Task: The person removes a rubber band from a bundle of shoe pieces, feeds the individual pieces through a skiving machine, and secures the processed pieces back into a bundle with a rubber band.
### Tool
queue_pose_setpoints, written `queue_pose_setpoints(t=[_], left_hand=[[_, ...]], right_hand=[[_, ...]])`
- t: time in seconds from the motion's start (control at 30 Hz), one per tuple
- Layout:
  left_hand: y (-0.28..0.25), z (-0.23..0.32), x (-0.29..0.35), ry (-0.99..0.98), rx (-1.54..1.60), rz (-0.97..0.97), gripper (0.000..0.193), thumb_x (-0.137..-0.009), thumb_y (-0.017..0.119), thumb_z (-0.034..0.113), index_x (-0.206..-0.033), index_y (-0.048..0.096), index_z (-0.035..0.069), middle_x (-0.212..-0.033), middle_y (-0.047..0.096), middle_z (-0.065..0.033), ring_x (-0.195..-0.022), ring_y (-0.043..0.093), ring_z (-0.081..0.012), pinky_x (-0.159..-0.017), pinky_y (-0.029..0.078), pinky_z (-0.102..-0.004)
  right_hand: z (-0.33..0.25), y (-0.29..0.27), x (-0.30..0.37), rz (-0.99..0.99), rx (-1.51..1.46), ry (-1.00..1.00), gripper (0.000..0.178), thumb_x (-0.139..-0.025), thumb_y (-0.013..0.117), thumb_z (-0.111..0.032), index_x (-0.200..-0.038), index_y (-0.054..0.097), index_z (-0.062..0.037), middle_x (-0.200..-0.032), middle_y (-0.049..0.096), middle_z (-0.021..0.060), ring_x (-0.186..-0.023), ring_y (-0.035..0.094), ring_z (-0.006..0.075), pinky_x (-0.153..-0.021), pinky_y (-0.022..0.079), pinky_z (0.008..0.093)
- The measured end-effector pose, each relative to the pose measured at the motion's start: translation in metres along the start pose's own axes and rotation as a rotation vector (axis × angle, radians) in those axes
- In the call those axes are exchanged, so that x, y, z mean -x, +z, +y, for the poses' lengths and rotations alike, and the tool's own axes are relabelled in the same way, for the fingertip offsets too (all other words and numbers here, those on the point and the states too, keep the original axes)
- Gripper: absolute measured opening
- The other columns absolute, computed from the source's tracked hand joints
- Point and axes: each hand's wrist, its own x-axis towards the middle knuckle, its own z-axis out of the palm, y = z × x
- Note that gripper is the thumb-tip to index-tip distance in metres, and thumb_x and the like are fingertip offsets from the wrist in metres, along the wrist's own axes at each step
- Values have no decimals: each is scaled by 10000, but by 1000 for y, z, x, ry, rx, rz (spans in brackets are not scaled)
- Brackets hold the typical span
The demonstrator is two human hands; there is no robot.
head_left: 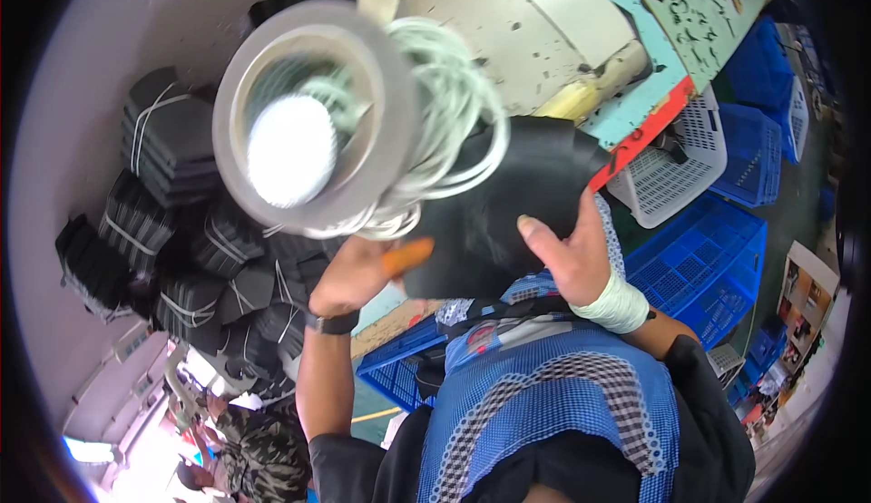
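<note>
Gripping a black sheet (pixel 494 240) by its right side with the right hand (pixel 581 263), thumb laid on top, just beside the red edge (pixel 642 133) of the tabletop (pixel 651 93). Crowded at upper left by white cords (pixel 458 108) and a blurred grey ring (pixel 390 95); roomier at right, above a white basket (pixel 676 172). Partly hidden at the left hand (pixel 352 276), fingertips behind cords: perhaps pinching the sheet, impossible to tell. Also blurred there, something orange (pixel 408 256).

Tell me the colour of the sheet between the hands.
The sheet is black, best seen in the head view.
</note>
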Motion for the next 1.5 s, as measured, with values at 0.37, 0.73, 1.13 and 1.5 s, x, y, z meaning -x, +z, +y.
queue_pose_setpoints(t=[0.37, 0.73, 1.13, 1.5], left_hand=[[10, -6, -13, -30, 117, 123, 343, -997, 506, 158, -1233, 498, -90, -1060, 656, -169, -865, 682, -170, -782, 579, -301], [32, -31, -14, 174, 711, -270, 352, -983, 507, 115, -1281, 498, -70, -1160, 608, -199, -979, 650, -264, -792, 563, -372], [81, -15, 7, 407, 311, -342, 677, -848, 723, 238, -1383, 383, -1, -1334, 507, -126, -1142, 545, -152, -945, 475, -316], [95, -43, 25, 766, 664, -132, 929, -752, 657, 633, -1422, 409, 40, -1294, 525, -296, -1168, 565, -362, -983, 470, -451]], right_hand=[[2, -1, 1, 14, 2, 15, 515, -834, 612, 4, -1293, 381, 45, -1214, 530, 152, -1088, 554, 201, -948, 446, 321], [-12, -26, 14, -23, -254, 118, 598, -781, 595, -10, -1336, 381, 52, -1248, 539, 166, -1116, 559, 229, -1000, 420, 348], [-1, -53, 25, -241, 897, -772, 581, -826, 697, -181, -1363, 479, -145, -1382, 404, 260, -1237, 462, 400, -1052, 376, 457], [14, -19, 33, -1047, -224, 526, 722, -837, 705, -352, -1372, 411, 34, -1294, 533, 127, -1221, 484, 214, -1040, 372, 346]])
